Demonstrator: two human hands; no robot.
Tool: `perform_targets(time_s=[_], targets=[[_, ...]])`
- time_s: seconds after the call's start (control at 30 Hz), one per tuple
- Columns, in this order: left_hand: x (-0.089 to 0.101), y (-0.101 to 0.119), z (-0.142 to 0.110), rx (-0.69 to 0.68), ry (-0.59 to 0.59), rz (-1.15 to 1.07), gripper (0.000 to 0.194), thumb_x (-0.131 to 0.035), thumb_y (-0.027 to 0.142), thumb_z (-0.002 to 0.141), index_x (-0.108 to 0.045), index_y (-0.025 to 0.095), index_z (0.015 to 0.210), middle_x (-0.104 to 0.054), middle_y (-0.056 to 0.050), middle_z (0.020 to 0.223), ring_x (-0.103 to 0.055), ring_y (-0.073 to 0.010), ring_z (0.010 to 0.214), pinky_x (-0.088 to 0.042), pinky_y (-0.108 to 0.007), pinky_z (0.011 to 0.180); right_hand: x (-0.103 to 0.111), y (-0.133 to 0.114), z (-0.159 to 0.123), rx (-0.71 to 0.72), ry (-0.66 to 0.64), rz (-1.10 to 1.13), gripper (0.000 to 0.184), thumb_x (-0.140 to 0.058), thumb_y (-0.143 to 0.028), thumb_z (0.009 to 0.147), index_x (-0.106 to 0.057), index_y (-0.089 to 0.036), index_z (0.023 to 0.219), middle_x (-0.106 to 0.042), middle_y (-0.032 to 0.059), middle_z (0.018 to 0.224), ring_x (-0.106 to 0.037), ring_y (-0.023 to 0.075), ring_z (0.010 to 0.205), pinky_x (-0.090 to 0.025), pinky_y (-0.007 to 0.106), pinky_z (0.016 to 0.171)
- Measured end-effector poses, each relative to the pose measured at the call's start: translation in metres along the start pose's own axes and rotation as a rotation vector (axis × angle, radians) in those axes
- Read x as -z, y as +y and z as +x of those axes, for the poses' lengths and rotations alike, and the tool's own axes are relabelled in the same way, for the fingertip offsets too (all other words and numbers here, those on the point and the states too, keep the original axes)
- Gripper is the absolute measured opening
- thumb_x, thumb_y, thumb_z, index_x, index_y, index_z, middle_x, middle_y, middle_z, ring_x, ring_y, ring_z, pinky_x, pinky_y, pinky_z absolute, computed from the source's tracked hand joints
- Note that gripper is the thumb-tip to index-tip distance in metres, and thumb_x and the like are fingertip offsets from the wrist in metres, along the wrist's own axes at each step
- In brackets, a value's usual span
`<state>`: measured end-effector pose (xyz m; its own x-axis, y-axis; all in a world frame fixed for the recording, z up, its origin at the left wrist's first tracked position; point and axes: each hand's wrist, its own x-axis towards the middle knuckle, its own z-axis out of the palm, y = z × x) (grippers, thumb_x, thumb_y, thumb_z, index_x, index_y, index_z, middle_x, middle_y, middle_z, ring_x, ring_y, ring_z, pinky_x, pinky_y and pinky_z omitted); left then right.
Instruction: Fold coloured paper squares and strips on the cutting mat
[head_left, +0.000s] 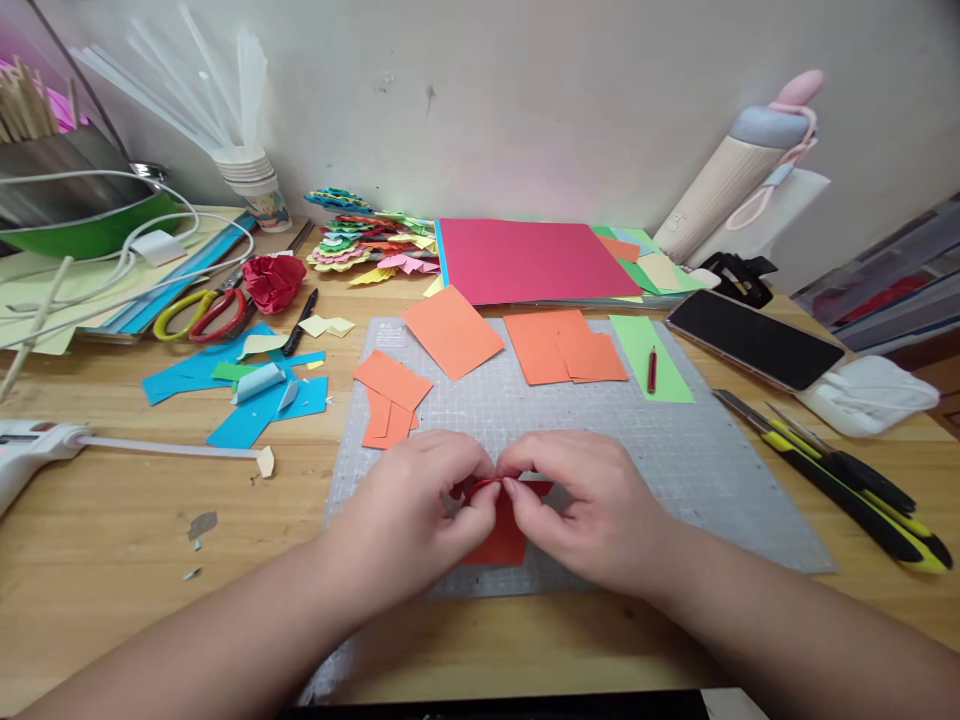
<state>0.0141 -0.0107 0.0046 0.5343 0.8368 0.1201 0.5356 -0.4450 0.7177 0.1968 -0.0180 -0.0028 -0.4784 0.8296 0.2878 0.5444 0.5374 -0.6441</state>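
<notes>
Over the front of the grey cutting mat (600, 500), both my hands pinch one piece of orange-red paper (504, 535). Thumb and fingers of my left hand (435, 490) close on its upper edge, which looks bent or folded there. My right hand (589, 500) grips the same edge just beside it, the fingertips of both hands almost meeting. Part of the paper is hidden behind my fingers. Beyond the hands lie an orange square (454, 333), overlapping orange sheets (544, 345) and smaller orange pieces (391, 385). A short pencil (652, 370) rests on a green strip (675, 385).
Blue scraps (244, 425), scissors (217, 315), a black marker (301, 320) and a glue gun (37, 450) lie left. A craft knife (840, 480), a phone (754, 338) and a white case (866, 395) lie right. Behind are red paper (536, 260) and a bottle (720, 180).
</notes>
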Motion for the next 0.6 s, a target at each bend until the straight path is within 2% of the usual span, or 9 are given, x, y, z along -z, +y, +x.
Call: perform_targets(time_s=[0.13,0.23,0.47,0.6], targets=[[-0.002,0.002,-0.001,-0.033,0.017,-0.059,0.013,-0.051,0.014,0.080,-0.054,0.017,0.067,-0.056,0.002,0.063,-0.050,-0.0107,0.061,-0.038,-0.023,0.057,0.000,0.000,0.002,0.042,-0.012,-0.055,0.016,-0.046,-0.008,0.072,-0.050,-0.019,0.063,-0.049,-0.0028,0.056,-0.041,0.0101,0.053,-0.032,0.026,0.052],[0.000,0.004,-0.002,0.013,0.090,-0.153,0.013,-0.052,0.013,0.079,-0.053,0.017,0.067,-0.056,0.002,0.063,-0.050,-0.0096,0.060,-0.039,-0.022,0.055,0.003,0.002,0.003,0.009,0.023,0.002,0.017,-0.044,-0.006,0.070,-0.049,-0.019,0.062,-0.050,-0.0024,0.058,-0.042,0.0096,0.053,-0.031,0.025,0.050],[0.016,-0.004,0.003,0.190,0.319,-0.339,0.015,-0.056,0.017,0.077,-0.051,0.018,0.062,-0.051,0.004,0.060,-0.046,-0.0097,0.059,-0.036,-0.022,0.054,0.017,0.014,0.011,-0.210,0.166,0.137,0.018,-0.046,-0.006,0.067,-0.054,-0.020,0.060,-0.057,-0.0014,0.060,-0.051,0.0122,0.058,-0.038,0.025,0.052],[0.019,-0.013,0.008,0.273,0.437,-0.601,0.013,-0.059,0.022,0.078,-0.053,0.019,0.067,-0.052,0.005,0.064,-0.045,-0.0084,0.059,-0.036,-0.019,0.053,0.018,0.027,0.016,-0.343,0.316,0.417,0.017,-0.048,-0.007,0.071,-0.054,-0.020,0.062,-0.059,-0.0022,0.061,-0.059,0.0130,0.058,-0.044,0.025,0.053]])
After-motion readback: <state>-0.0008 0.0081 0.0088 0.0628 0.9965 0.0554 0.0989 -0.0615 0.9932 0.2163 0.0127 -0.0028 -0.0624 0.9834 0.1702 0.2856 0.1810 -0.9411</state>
